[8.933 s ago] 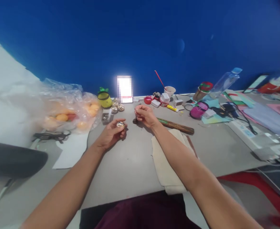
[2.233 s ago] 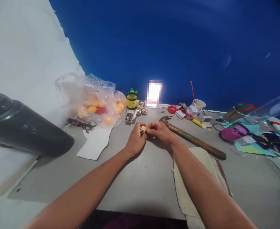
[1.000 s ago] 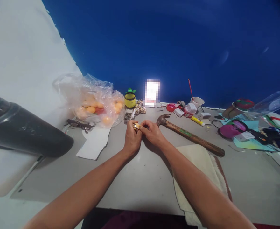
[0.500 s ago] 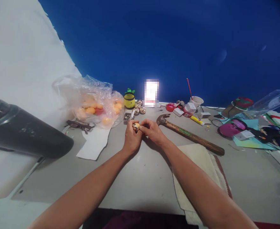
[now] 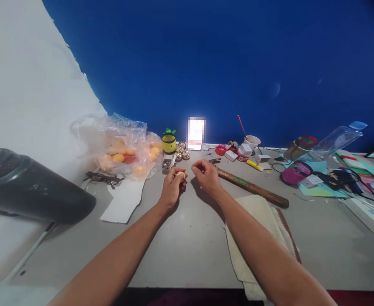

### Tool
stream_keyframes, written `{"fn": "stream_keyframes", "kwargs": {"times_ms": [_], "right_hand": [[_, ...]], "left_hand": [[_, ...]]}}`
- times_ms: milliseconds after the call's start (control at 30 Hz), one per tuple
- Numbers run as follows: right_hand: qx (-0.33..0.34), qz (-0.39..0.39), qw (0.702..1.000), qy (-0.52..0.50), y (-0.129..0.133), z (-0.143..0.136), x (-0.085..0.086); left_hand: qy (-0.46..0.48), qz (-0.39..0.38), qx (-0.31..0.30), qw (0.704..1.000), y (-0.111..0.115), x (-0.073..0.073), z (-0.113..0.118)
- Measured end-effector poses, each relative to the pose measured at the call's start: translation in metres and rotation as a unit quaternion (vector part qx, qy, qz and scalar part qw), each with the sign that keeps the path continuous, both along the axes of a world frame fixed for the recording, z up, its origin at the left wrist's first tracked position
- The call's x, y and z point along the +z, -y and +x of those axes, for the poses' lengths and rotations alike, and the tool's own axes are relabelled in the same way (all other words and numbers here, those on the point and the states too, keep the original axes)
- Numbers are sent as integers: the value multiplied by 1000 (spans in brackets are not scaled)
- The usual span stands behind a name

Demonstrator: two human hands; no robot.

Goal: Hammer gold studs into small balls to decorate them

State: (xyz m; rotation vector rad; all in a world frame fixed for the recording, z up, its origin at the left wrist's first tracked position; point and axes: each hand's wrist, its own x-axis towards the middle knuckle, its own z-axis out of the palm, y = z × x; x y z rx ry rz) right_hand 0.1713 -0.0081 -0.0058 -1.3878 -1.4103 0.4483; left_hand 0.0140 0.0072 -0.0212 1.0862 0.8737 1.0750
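Our left hand [image 5: 172, 183] grips the small ball [image 5: 181, 174] over the table [image 5: 180, 250], presumably steadying it; our right [image 5: 207, 177], just apart, is closed in a pinch, contents unclear. Beyond, we've the little box [image 5: 167, 165] near, likely for easy reach, hammer [image 5: 252, 187] rightward.

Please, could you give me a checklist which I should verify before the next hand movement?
1. Ball held: ok, the left hand grips it.
2. Right hand apart from the ball: ok, a gap shows.
3. Right hand empty: cannot tell; anything pinched there is too small to see.
4. Small box open: ok, shiny pieces show inside.
5. Hammer fully in sight: not ok, the right hand hides part.
6. Cloth untouched by the right forearm: cannot tell.
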Motion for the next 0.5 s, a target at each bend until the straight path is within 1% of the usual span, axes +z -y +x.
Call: {"fn": "stream_keyframes", "kwargs": {"times_ms": [67, 100, 133, 167, 233, 300, 333, 400, 500], "right_hand": [[-79, 12, 992, 101, -1, 20, 3], [-115, -2, 983, 140, -1, 31, 5], [-137, -33, 974, 176, 0, 43, 6], [-142, -77, 964, 213, 1, 54, 7], [-119, -172, 936, 283, 3, 73, 9], [-97, -232, 908, 335, 5, 84, 9], [-96, -252, 898, 349, 6, 87, 9], [-99, -275, 887, 358, 7, 90, 8], [-93, -273, 884, 368, 7, 86, 6]], "left_hand": [[1, -4, 8, 1000, -2, 2, 1], [2, -7, 11, 1000, -3, 3, 0], [7, -14, 11, 1000, -4, 4, 0], [17, -27, 9, 999, -5, 6, -1], [50, -61, -4, 997, -7, 10, -3], [88, -81, -20, 993, -9, 14, -6], [104, -82, -25, 991, -10, 16, -8], [118, -75, -35, 990, -11, 18, -10], [85, -50, -49, 994, -11, 17, -11]]}}
